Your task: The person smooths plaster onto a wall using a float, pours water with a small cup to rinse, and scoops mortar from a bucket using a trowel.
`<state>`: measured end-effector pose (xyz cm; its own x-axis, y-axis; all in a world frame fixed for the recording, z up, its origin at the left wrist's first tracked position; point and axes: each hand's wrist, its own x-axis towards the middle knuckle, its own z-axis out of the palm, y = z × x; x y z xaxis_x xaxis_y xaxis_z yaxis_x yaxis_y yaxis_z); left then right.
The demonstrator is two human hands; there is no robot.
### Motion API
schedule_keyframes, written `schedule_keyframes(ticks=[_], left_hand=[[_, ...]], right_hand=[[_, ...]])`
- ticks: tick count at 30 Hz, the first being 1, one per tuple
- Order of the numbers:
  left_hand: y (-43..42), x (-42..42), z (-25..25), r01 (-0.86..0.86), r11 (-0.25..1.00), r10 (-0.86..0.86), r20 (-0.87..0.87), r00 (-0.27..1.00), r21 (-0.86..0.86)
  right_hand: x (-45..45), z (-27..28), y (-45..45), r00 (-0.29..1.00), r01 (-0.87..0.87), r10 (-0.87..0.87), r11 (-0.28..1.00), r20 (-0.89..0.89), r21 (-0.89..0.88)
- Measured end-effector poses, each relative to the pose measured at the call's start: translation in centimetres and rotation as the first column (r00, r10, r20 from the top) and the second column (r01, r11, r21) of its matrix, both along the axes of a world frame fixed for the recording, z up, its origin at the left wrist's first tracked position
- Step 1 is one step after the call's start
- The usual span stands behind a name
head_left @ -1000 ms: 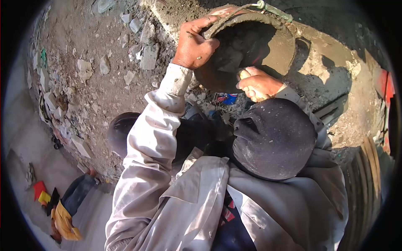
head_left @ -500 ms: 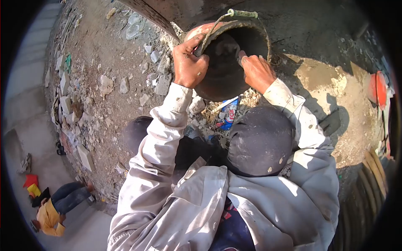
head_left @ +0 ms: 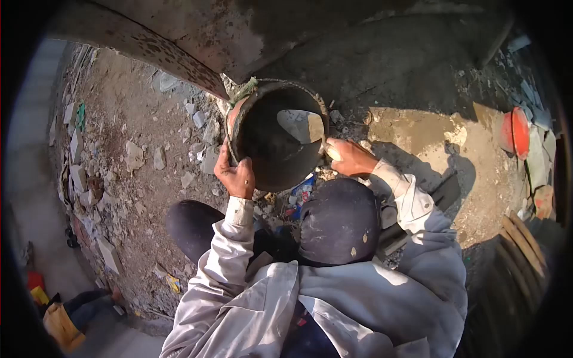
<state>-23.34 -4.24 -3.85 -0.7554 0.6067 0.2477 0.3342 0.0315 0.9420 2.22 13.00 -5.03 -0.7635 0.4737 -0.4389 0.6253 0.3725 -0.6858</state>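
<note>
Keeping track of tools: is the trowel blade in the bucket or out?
In, it appears: the blade shows within the bucket's rim; its depth I can't tell.

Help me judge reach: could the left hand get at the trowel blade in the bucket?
Probably yes: the trowel blade shows inside the open bucket, nothing visibly between, though the left hand holds the bucket and might first have to let go.
</note>
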Motion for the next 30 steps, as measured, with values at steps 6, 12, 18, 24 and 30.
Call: schedule_keyframes(ticks=[6,12,18,24,30], left_hand=[[-1.2,-1.0,-0.9,-0.061,0.998,0.065,0.144,0.987,-0.034],[-1.2,-1.0,-0.1,-0.141,0.989,0.146,0.171,0.975,-0.040],[-0.8,-0.6,0.1,-0.158,0.984,0.168,0.134,0.977,-0.082],[-0.7,-1.2,0.3,-0.153,0.985,0.164,0.170,0.972,-0.075],[-1.7,-2.1,-1.0,-0.134,0.991,0.137,0.204,0.969,-0.028]], right_hand=[[5.4,-1.2,2.1,0.859,0.339,-0.500,0.718,-0.111,-0.608],[0.1,-7.2,7.7,0.741,0.504,-0.652,0.381,0.161,-0.775],[-12.5,-16.8,17.1,0.596,0.603,-0.802,0.410,0.045,-0.684],[-11.2,-16.4,15.1,0.561,0.560,-0.807,0.534,-0.185,-0.634],[-8.0,-11.3,13.0,0.597,0.582,-0.778,0.589,-0.198,-0.560]])
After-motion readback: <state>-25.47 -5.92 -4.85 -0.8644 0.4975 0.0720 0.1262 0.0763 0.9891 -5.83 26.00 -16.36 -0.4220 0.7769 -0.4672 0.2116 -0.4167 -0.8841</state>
